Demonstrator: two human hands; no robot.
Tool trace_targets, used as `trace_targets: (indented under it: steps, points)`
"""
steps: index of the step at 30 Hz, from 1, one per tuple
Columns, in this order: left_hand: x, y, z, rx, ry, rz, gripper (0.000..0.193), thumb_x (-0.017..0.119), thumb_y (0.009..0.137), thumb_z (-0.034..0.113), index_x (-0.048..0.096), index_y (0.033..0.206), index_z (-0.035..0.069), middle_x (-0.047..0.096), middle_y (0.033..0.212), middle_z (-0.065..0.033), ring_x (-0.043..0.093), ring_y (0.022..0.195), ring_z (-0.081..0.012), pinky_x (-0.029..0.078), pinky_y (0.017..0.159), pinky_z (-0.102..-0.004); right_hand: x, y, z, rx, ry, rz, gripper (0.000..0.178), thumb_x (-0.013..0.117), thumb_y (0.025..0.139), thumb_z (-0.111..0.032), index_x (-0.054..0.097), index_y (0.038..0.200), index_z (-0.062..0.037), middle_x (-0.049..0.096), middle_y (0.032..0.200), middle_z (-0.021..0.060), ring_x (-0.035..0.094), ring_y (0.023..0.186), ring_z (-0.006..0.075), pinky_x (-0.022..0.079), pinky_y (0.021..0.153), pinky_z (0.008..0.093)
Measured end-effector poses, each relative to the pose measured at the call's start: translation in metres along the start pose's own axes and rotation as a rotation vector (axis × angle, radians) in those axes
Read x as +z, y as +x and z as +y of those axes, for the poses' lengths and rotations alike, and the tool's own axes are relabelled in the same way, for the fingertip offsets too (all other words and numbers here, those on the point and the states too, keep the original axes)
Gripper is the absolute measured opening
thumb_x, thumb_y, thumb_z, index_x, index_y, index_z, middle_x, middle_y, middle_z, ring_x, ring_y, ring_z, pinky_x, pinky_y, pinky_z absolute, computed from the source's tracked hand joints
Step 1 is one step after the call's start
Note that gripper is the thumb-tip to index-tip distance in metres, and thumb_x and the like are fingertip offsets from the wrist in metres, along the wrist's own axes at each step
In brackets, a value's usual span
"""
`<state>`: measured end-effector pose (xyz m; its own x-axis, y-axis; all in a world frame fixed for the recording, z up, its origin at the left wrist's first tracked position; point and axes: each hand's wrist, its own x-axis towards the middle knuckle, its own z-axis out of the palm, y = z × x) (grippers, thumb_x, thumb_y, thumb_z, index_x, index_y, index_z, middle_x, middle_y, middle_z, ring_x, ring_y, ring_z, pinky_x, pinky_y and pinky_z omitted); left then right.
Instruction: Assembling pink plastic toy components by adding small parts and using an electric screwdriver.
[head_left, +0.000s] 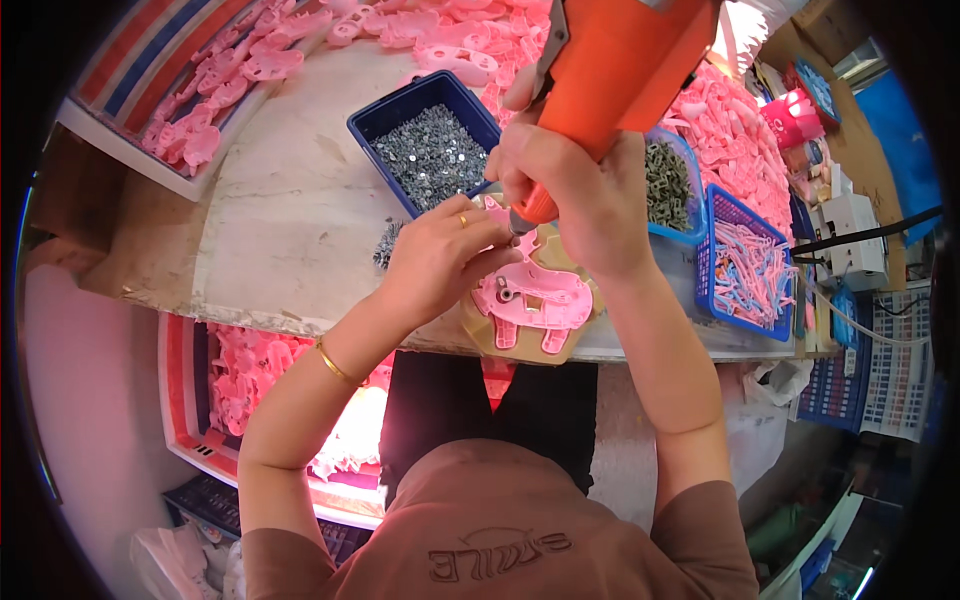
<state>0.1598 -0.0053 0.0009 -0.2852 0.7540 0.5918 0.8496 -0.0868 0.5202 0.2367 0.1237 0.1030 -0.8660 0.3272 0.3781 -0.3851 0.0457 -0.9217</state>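
My right hand (600, 200) is wrapped round an orange power screwdriver (625, 75), its tip pointing down at the pink work. Beneath it a pink plastic animal-shaped shell (545, 300) lies in a tan, many-sided holder (482, 328) at the table's near edge. The fingers of my left hand (435, 255) are pressed together beside the screwdriver's tip, over the upper end of the shell. Whatever they pinch is hidden. A small pile of screws (388, 242) lies by that hand, and a dark blue bin (365, 145) full of small metal screws stands just beyond.
Right of my right hand stand a blue tub (695, 225) of dark greenish small parts and a blue basket (708, 285) of pink and blue sticks. Pink shells (735, 140) are heaped at the back. Boxes of pink parts stand at far left (130, 160) and under the table (178, 400).
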Motion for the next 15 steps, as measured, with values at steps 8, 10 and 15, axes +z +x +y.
trace_targets:
  steps: [8,10,15]
  points:
    - [0.005,-0.005,0.006,0.008,-0.039,-0.003,0.014,0.073,0.082,0.018,0.064,0.085,0.008,0.065,0.081,-0.0047,0.06,0.079,-0.027,0.051,0.067,-0.0379,-0.002,-0.003,0.001,-0.04,-0.035,-0.057,0.028,0.06,0.083,-0.009,0.053,0.104,0.0085,0.057,0.061,0.0043,0.055,0.055,0.0106,0.05,0.06,0.0281]
    - [0.007,-0.009,0.01,-0.005,-0.103,-0.006,0.012,0.072,0.083,0.016,0.063,0.085,0.007,0.064,0.081,-0.0059,0.061,0.08,-0.0281,0.051,0.068,-0.0386,-0.004,-0.008,-0.001,0.01,0.057,-0.069,0.025,0.064,0.082,-0.009,0.056,0.101,0.004,0.057,0.066,0.002,0.055,0.058,0.0086,0.048,0.057,0.0263]
    - [0.004,-0.01,0.022,0.01,0.043,-0.099,0.013,0.071,0.083,0.017,0.062,0.084,0.008,0.063,0.08,-0.006,0.061,0.081,-0.0273,0.051,0.068,-0.0385,-0.005,-0.017,-0.006,0.086,0.137,-0.055,0.023,0.07,0.079,-0.008,0.06,0.098,-0.0003,0.058,0.072,0.0005,0.057,0.06,0.0069,0.047,0.054,0.0247]
